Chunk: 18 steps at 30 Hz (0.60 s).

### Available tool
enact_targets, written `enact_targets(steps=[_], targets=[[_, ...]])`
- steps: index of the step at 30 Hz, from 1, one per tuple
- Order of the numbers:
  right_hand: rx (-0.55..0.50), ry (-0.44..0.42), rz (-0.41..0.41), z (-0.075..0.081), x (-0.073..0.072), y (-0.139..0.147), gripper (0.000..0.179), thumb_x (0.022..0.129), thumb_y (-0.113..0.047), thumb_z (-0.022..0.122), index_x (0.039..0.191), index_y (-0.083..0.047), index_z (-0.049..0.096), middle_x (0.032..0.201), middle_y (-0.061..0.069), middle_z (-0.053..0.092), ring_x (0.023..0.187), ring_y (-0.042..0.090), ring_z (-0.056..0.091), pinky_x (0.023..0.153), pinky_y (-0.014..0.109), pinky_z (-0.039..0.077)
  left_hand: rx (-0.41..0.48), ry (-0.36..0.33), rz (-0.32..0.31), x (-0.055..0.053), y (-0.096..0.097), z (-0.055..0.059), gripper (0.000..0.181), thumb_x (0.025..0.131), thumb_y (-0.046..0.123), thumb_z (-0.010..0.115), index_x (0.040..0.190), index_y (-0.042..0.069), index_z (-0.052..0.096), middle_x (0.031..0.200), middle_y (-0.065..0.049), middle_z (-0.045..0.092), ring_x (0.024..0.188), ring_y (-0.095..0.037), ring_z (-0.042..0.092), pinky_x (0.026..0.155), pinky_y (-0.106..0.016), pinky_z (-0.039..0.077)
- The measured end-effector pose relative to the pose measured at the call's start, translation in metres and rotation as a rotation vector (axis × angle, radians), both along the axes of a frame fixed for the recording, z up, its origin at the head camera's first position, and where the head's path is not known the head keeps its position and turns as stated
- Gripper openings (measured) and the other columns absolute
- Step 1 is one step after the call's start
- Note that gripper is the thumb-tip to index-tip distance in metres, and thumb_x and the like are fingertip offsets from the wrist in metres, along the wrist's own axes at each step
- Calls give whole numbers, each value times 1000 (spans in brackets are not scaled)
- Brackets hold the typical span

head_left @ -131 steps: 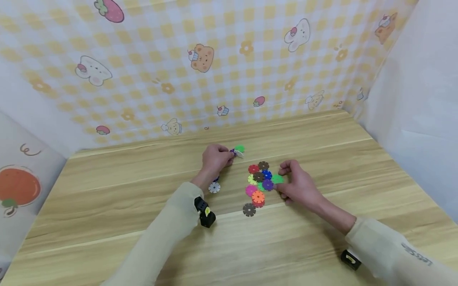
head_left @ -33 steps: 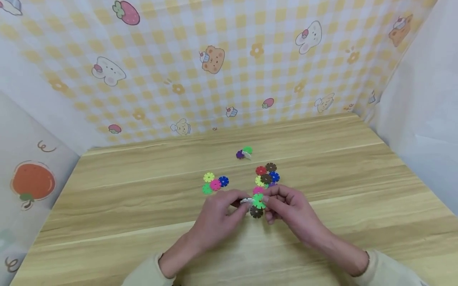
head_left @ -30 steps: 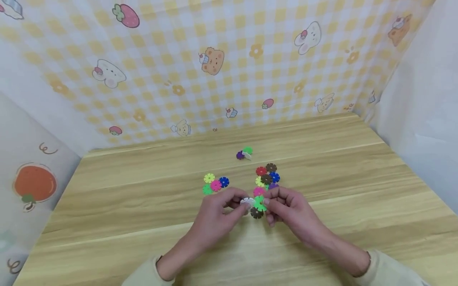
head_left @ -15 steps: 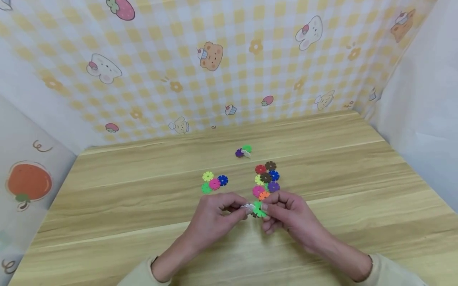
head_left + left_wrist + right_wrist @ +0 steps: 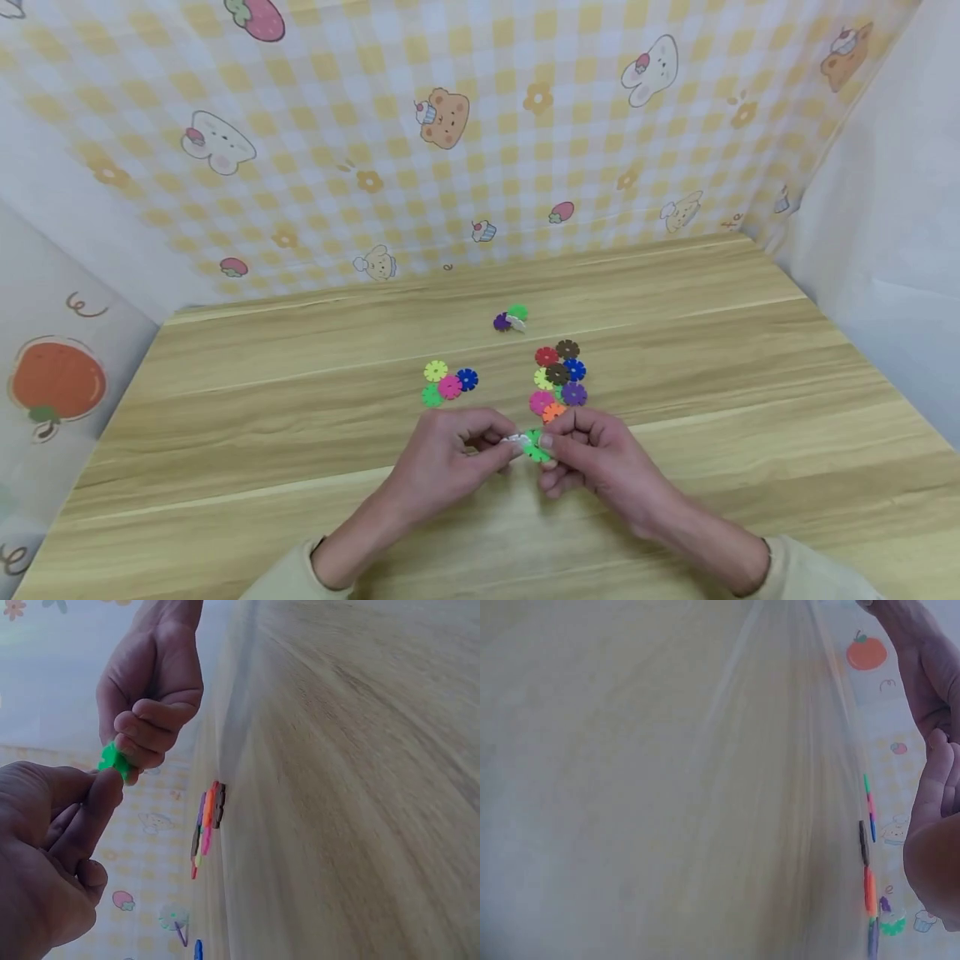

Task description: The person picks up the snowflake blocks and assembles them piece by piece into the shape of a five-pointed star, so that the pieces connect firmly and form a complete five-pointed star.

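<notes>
My left hand (image 5: pixel 452 457) pinches a white notched disc (image 5: pixel 516 442) between thumb and fingers. Facing it, my right hand (image 5: pixel 609 462) pinches a green notched disc (image 5: pixel 536 447), and the two discs meet edge to edge at an angle. Both are held up above the table, as the left wrist view shows with the green disc (image 5: pixel 112 760) between the fingertips. Right behind the hands lies a loose pile of discs, with a purple one (image 5: pixel 573 394), a pink one (image 5: pixel 541 402) and an orange one (image 5: pixel 553 412) nearest. The right wrist view hides the held discs behind the hands.
Left of the pile, a flat cluster has a yellow disc (image 5: pixel 436 371), a pink disc (image 5: pixel 450 386), a blue disc (image 5: pixel 467 380) and a green disc (image 5: pixel 432 395). Farther back stands a joined piece with a purple disc (image 5: pixel 502 322) and a white disc (image 5: pixel 516 322). A checkered cloth (image 5: pixel 315 150) backs the wooden table (image 5: pixel 247 400).
Over four seconds, the left hand left the joined piece at the back and came forward to hold the white disc. The right hand lifted the green disc to it; lately both shifted slightly nearer.
</notes>
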State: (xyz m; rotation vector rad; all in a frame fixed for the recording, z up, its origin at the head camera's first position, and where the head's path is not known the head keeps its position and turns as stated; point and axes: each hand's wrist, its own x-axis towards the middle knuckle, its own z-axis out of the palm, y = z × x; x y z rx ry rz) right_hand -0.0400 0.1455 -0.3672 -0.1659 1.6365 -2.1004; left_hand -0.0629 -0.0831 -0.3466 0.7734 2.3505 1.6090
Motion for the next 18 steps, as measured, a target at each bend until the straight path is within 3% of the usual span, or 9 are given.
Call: enact_targets(steps=[3, 9, 12, 14, 18], targets=[[126, -7, -27, 2, 0, 7, 22, 102, -15, 62, 108, 5, 58, 93, 13, 71, 80, 19, 72, 75, 36, 63, -35, -36, 23, 1, -3, -3, 6, 93, 9, 75, 97, 13, 78, 87, 0, 77, 76, -8, 69, 70, -27, 60], [518, 23, -230, 3, -13, 35, 34, 94, -8, 70, 117, 6, 49, 102, 14, 64, 77, 18, 61, 59, 27, 54, -75, -88, 109, 1, -16, -6, 3, 94, 17, 76, 96, 17, 77, 85, -3, 76, 76, -12, 69, 66, -25, 57], [654, 36, -266, -1, -20, 46, 41, 91, -7, 73, 119, 4, 45, 113, 16, 59, 77, 18, 58, 57, 26, 51, -78, -104, 138, -1, -23, -6, 4, 93, 17, 77, 97, 18, 76, 87, -3, 76, 78, -17, 71, 63, -25, 56], [723, 80, -265, -4, -25, 49, 44, 90, -8, 75, 120, 3, 44, 121, 19, 56, 85, 21, 59, 60, 27, 53, -76, -106, 153, -1, -26, -5, 7, 92, 15, 77, 98, 19, 76, 87, -2, 76, 80, -19, 72, 62, -26, 56], [804, 237, -269, -10, -32, 43, 46, 86, -4, 76, 120, 2, 45, 122, 19, 58, 107, 30, 58, 89, 39, 55, -30, -99, 132, 0, -28, -9, 7, 93, 15, 77, 99, 14, 75, 90, -5, 77, 82, -22, 73, 62, -25, 56]])
